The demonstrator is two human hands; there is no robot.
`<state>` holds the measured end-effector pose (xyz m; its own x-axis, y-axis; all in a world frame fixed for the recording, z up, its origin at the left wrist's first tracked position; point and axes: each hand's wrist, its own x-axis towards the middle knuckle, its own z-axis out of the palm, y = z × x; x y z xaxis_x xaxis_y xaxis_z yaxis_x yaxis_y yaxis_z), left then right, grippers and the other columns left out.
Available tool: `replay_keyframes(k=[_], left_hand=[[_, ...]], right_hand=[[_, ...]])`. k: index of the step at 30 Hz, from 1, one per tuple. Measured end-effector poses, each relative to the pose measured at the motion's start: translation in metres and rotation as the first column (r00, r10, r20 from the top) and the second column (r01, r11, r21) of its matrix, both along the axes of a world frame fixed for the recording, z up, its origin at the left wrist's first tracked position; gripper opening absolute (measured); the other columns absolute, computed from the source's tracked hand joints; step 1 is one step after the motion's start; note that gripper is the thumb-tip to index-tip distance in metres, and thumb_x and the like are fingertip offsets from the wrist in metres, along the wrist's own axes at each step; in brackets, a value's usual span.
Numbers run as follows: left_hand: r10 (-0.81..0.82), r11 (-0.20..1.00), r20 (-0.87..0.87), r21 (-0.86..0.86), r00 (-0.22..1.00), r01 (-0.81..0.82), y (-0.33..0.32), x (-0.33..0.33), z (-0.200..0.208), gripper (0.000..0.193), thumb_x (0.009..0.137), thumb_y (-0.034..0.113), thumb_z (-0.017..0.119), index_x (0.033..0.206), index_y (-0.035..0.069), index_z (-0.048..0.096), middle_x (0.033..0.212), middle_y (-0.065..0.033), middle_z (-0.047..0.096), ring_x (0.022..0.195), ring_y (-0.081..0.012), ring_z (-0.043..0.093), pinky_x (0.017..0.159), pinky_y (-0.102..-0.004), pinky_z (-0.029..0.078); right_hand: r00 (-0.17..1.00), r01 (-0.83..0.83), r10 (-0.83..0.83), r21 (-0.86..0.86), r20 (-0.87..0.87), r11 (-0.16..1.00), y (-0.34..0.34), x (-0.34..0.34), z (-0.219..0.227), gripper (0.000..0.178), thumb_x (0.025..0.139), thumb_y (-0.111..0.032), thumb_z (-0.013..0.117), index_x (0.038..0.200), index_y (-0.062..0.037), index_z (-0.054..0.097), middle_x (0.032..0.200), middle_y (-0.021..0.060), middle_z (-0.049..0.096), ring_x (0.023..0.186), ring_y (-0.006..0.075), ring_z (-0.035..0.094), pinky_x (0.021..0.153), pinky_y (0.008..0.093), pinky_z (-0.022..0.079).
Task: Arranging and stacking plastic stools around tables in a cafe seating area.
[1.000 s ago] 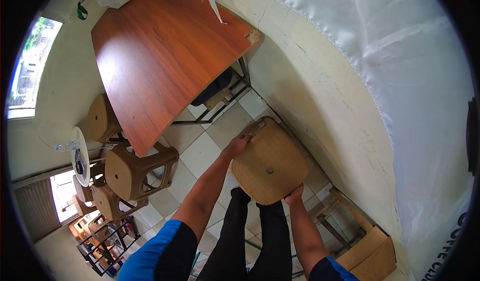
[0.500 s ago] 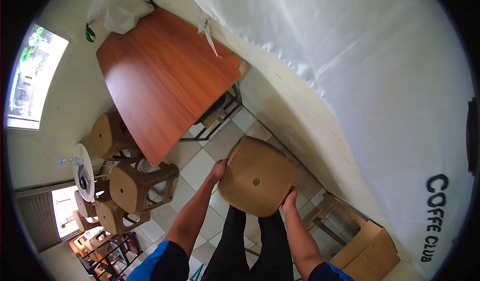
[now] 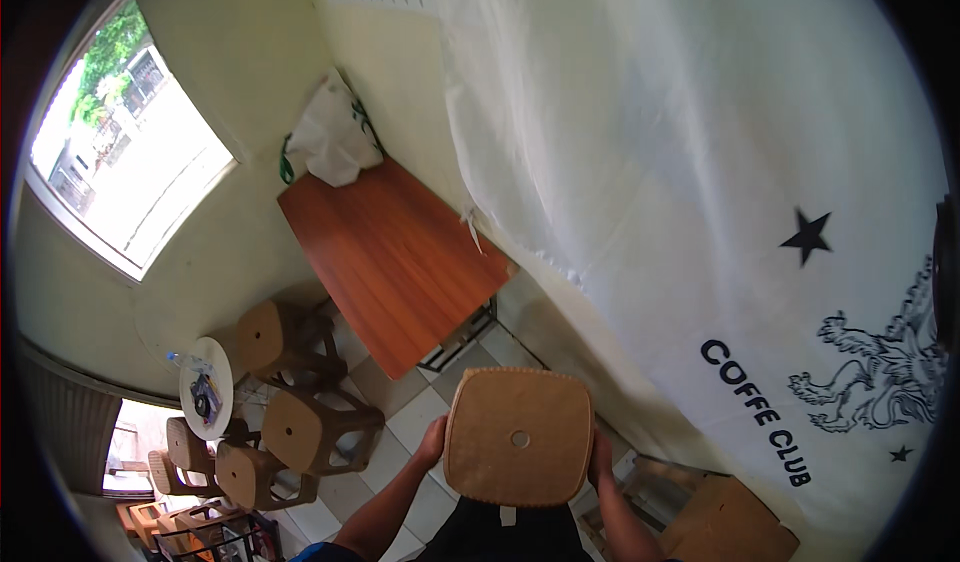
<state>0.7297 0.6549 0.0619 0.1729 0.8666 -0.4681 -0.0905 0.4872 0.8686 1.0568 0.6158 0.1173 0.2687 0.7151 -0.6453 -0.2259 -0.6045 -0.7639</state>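
A brown plastic stool (image 3: 518, 402) is held up in front of my legs, its square seat with a round centre hole facing me. My left hand (image 3: 433, 443) grips the left edge of the seat, and my right hand (image 3: 599, 459) grips the right edge. The fingers are partly hidden behind the seat, and the stool's legs are out of sight beneath it. Just beyond the stool stands a reddish-brown wooden table (image 3: 395, 267) with a dark metal frame. A white bag (image 3: 335, 137) rests on its far end, against the wall.
Several matching brown stools (image 3: 310, 432) stand at the left around a small round white table (image 3: 223, 412), which carries a clear bottle and small items. A cardboard box (image 3: 730, 522) sits at lower right. A white printed banner (image 3: 640, 212) covers the right wall. The floor is tiled.
My view has tilted up, so the table and stools appear lower and the window shows more. The stool has levelled and turned squarer to me, still between both hands.
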Motion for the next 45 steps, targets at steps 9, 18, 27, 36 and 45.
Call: replay_keyframes(k=[9,18,27,36,45], left_hand=[[0.22,0.97,0.076,0.09,0.972,-0.227,-0.036,-0.011,0.136,0.037,0.086,0.027,0.031,0.092,-0.002,0.053,0.083,-0.0065,0.055,0.074,-0.0135,0.048,0.069,-0.0275,0.038],[0.504,0.816,-0.471,0.534,0.724,-0.22,-0.094,-0.007,0.196,0.033,0.084,0.022,0.033,0.083,-0.003,0.055,0.073,-0.0084,0.056,0.07,-0.0145,0.05,0.067,-0.0282,0.039],[0.717,0.697,-0.353,0.367,0.602,-0.616,-0.174,0.0,0.168,0.032,0.08,0.019,0.035,0.082,-0.004,0.057,0.076,-0.0122,0.058,0.07,-0.0159,0.052,0.065,-0.0299,0.04],[0.88,0.383,-0.427,0.378,0.209,-0.843,-0.277,0.016,0.169,0.027,0.074,0.016,0.043,0.084,-0.005,0.057,0.076,-0.0205,0.057,0.07,-0.0271,0.056,0.063,-0.0322,0.042],[0.932,0.055,-0.344,0.445,-0.114,-0.894,-0.371,0.01,0.181,0.028,0.081,0.018,0.041,0.085,-0.004,0.057,0.072,-0.0062,0.057,0.063,-0.011,0.051,0.055,-0.0269,0.042]], right_hand=[[0.993,-0.117,0.117,0.405,0.026,0.907,-0.009,-0.025,0.095,0.034,0.087,-0.028,0.032,0.091,-0.0021,0.055,0.085,0.0053,0.055,0.075,0.0116,0.049,0.066,0.0281,0.041],[0.905,-0.262,0.374,0.431,-0.2,0.863,0.006,-0.038,0.133,0.04,0.088,-0.033,0.028,0.099,-0.0016,0.05,0.096,0.0072,0.052,0.087,0.0133,0.048,0.074,0.0303,0.041],[0.774,-0.494,0.596,0.385,-0.213,0.78,0.024,-0.064,0.144,0.042,0.086,-0.036,0.029,0.096,0.0,0.049,0.088,0.0082,0.054,0.077,0.0154,0.052,0.066,0.0306,0.043],[0.551,-0.769,0.834,0.375,-0.021,0.517,0.014,-0.138,0.15,0.039,0.082,-0.035,0.032,0.082,-0.0009,0.051,0.077,0.0066,0.053,0.067,0.0158,0.051,0.058,0.0304,0.041],[0.198,-0.89,0.973,0.394,-0.118,0.229,-0.024,-0.242,0.141,0.038,0.082,-0.036,0.035,0.081,-0.0008,0.051,0.076,0.0062,0.052,0.066,0.0152,0.05,0.057,0.0308,0.04]])
